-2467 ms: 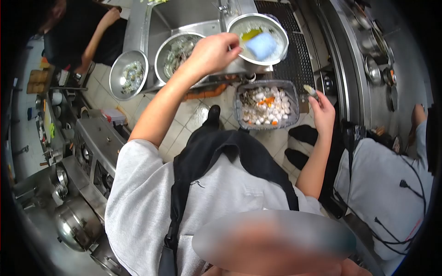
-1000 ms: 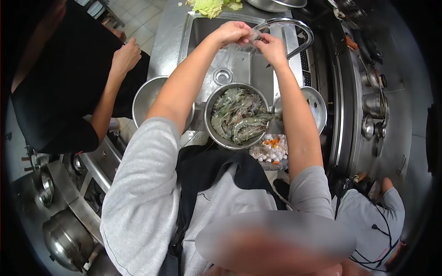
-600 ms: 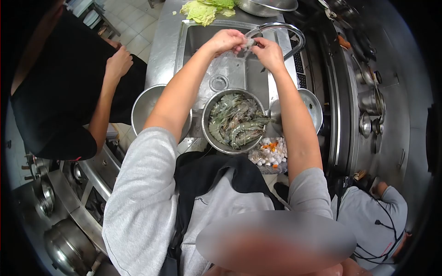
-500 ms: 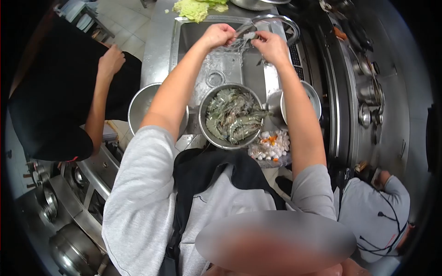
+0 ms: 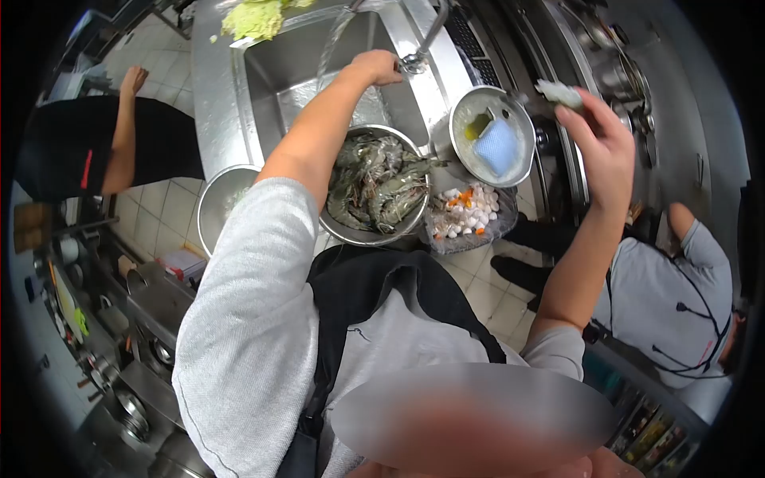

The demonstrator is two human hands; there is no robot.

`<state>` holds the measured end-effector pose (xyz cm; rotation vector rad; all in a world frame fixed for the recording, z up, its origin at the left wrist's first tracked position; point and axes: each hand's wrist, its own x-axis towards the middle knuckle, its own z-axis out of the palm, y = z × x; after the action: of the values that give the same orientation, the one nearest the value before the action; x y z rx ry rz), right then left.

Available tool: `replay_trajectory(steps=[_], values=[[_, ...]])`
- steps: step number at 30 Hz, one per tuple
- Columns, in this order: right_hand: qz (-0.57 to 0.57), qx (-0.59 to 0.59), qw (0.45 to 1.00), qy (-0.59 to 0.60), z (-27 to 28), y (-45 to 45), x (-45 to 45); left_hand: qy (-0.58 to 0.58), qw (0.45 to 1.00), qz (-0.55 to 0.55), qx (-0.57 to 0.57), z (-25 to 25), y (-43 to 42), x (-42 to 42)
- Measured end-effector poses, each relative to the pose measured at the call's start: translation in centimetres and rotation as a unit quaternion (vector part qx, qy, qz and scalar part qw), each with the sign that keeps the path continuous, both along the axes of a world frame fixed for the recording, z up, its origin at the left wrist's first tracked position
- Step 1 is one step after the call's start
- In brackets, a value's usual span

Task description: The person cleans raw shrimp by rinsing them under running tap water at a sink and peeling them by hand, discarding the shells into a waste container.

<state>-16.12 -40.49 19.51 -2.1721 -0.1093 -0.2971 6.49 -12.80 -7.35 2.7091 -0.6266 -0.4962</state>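
Note:
My left hand point(image 5: 378, 67) is closed at the faucet base point(image 5: 413, 64), its fingertips partly hidden. Off to the right, my right hand point(image 5: 602, 135) pinches a pale, translucent peeled shrimp point(image 5: 559, 93) between thumb and fingers, in the air. Whole grey shrimp point(image 5: 381, 179) fill a steel bowl at the near edge of the sink point(image 5: 299, 95), partly behind my left forearm. Water runs from the faucet spout into the basin. Between my hands, a steel bowl of cloudy liquid point(image 5: 466, 163) holds a blue cloth point(image 5: 496, 147) and something yellow-green.
Another steel bowl point(image 5: 211, 211) is left of my left arm. A lined bin point(image 5: 450, 239) with white rounded and orange pieces stands below the sink. Cabbage leaves point(image 5: 253, 20) lie at the upper left. One person point(image 5: 80, 143) stands left, another point(image 5: 669, 303) at the lower right.
My hands have moved apart from over the sink. My left hand has come to the faucet base; my right has swung far right with the peeled shrimp. The view has shifted, showing more of the cloth bowl.

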Motion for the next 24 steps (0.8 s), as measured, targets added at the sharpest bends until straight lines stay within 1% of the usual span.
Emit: replay_trajectory(steps=[3, 5, 6, 7, 8, 9, 11, 12, 13, 14, 15, 16, 17, 18, 20, 22, 23, 24], values=[[-0.045, 0.031, 0.998, 0.02, -1.4, -3.8, -5.7, -0.05, 0.996, -0.016, 0.066, 0.6, -1.2, 0.7], [-0.107, 0.073, 0.99, 0.052, -2.7, -5.8, -9.4, -0.146, 0.985, -0.038, 0.09, 0.5, -1.2, 1.3], [-0.119, 0.097, 0.986, 0.067, -3.6, -6.6, -10.9, -0.239, 0.962, -0.082, 0.104, 0.3, -0.8, 1.9], [-0.131, 0.121, 0.981, 0.08, -4.6, -7.1, -12.2, -0.331, 0.928, -0.125, 0.116, -0.1, -0.3, 2.8], [-0.146, 0.154, 0.973, 0.095, -5.5, -7.2, -13.3, -0.363, 0.917, -0.135, 0.096, -1.6, 0.0, 4.5], [-0.145, 0.164, 0.97, 0.108, -7.0, -8.0, -14.4, -0.281, 0.949, -0.095, 0.109, 0.8, -0.1, 3.5], [-0.193, 0.185, 0.952, 0.148, -10.9, -8.6, -15.9, -0.24, 0.968, 0.0, 0.071, 0.7, 0.4, 3.0], [-0.195, 0.173, 0.948, 0.18, -13.9, -9.5, -17.0, -0.239, 0.968, -0.001, 0.075, 1.5, 0.5, 1.9], [-0.196, 0.161, 0.944, 0.209, -16.8, -10.4, -17.7, -0.287, 0.956, 0.053, 0.003, 3.1, 0.6, 0.4], [-0.193, 0.182, 0.937, 0.226, -18.9, -10.7, -18.2, -0.334, 0.934, 0.108, -0.068, 4.0, 0.7, -0.8], [-0.188, 0.204, 0.929, 0.244, -20.7, -10.8, -18.7, -0.336, 0.933, 0.112, -0.064, 4.0, 1.4, -0.7], [-0.184, 0.213, 0.928, 0.243, -22.4, -11.0, -19.1, -0.29, 0.954, 0.068, 0.032, 3.9, 2.4, -0.2], [-0.19, 0.204, 0.93, 0.241, -23.2, -10.7, -19.3, -0.239, 0.962, 0.023, 0.128, 5.1, 2.7, -1.0], [-0.179, 0.209, 0.931, 0.241, -23.8, -10.7, -19.5, -0.209, 0.967, 0.031, 0.145, 6.2, 2.7, -1.7], [-0.165, 0.219, 0.931, 0.24, -25.0, -11.1, -19.9, -0.197, 0.968, 0.039, 0.153, 9.0, 2.2, -4.1], [-0.179, 0.125, 0.946, 0.239, -26.2, -12.0, -20.1, -0.184, 0.969, 0.05, 0.158, 13.1, 0.8, -8.1], [-0.173, 0.127, 0.947, 0.24, -25.9, -12.1, -20.2, -0.189, 0.976, 0.043, 0.099, 15.5, -0.5, -10.8], [-0.156, 0.172, 0.946, 0.227, -24.9, -11.9, -20.2, -0.191, 0.98, 0.037, 0.04, 17.4, -1.8, -13.6]])
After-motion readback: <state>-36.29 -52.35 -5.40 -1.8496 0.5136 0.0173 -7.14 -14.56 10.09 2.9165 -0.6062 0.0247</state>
